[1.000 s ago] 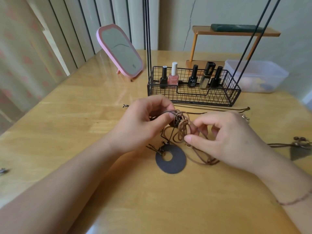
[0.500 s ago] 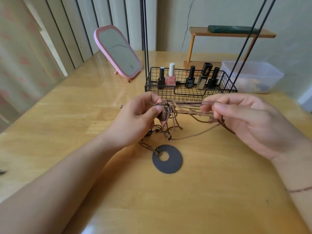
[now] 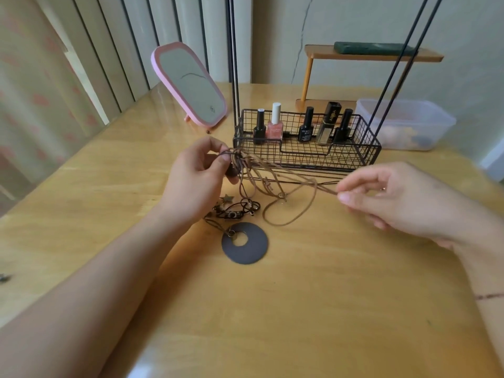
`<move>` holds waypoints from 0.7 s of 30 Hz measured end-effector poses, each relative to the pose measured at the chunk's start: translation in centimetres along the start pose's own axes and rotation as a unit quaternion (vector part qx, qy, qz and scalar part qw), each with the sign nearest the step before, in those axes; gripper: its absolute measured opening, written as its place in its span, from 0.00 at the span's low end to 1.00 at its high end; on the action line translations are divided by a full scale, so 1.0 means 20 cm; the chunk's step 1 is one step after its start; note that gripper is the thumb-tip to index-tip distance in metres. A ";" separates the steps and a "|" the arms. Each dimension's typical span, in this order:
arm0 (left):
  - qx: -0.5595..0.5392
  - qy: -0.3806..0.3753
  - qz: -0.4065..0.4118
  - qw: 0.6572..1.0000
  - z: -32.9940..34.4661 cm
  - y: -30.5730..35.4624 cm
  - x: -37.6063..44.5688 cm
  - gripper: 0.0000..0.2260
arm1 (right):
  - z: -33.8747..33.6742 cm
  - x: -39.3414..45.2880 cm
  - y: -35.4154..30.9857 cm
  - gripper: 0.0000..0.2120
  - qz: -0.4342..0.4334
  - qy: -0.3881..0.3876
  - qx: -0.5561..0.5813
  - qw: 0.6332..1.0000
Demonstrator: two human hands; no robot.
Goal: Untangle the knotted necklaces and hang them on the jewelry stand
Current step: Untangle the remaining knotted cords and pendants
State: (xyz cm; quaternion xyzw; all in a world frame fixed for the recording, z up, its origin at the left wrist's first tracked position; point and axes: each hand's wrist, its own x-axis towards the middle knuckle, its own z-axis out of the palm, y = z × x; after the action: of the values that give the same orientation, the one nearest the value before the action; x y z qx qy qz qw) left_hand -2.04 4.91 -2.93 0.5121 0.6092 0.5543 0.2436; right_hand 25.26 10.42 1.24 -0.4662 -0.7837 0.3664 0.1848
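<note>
A tangle of brown cord necklaces (image 3: pixel 272 184) hangs above the wooden table (image 3: pixel 300 309). My left hand (image 3: pixel 199 181) pinches the knotted bunch of cords just in front of the wire basket. My right hand (image 3: pixel 395 197) pinches a stretched cord end off to the right, pulling it taut. A dark round disc pendant (image 3: pixel 244 243) lies flat on the table below, tied to darker cords with small charms (image 3: pixel 231 211). The black jewelry stand (image 3: pixel 305 140) has a wire basket base and thin upright rods rising out of view.
Several nail polish bottles (image 3: pixel 275 124) stand in the basket. A pink mirror (image 3: pixel 189 84) leans at the back left. A clear plastic box (image 3: pixel 403 124) and a small wooden shelf (image 3: pixel 368 54) sit at the back right. A small metal piece (image 3: pixel 4 278) lies at the left edge.
My right hand has drawn a cord out from the knot, moving rightward and away from my left hand. The tangle has loosened into longer loops, and charms now lie exposed on the table.
</note>
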 end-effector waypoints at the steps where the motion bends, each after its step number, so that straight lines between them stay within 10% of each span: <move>1: 0.010 0.014 -0.010 1.000 0.00 0.00 0.01 0.09 | -0.01 0.00 0.01 0.03 -0.011 0.008 -0.009 1.000; 12: 0.347 -0.081 0.048 0.933 0.03 0.04 -0.07 0.19 | 0.00 -0.01 -0.03 0.12 -0.094 0.011 0.018 0.995; 16: 0.360 -0.130 0.225 0.896 0.11 0.08 -0.12 0.18 | 0.00 -0.01 -0.03 0.11 -0.125 0.012 0.055 0.991; 21: 0.274 -0.176 0.232 0.916 0.17 0.04 -0.11 0.08 | 0.00 -0.02 -0.05 0.09 -0.138 -0.006 0.105 0.985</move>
State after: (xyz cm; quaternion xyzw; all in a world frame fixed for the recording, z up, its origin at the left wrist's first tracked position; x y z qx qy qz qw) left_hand 2.02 4.34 -3.65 0.7751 0.5486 0.3075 0.0609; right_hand 24.94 9.79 1.94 -0.3298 -0.7989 0.4203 0.2764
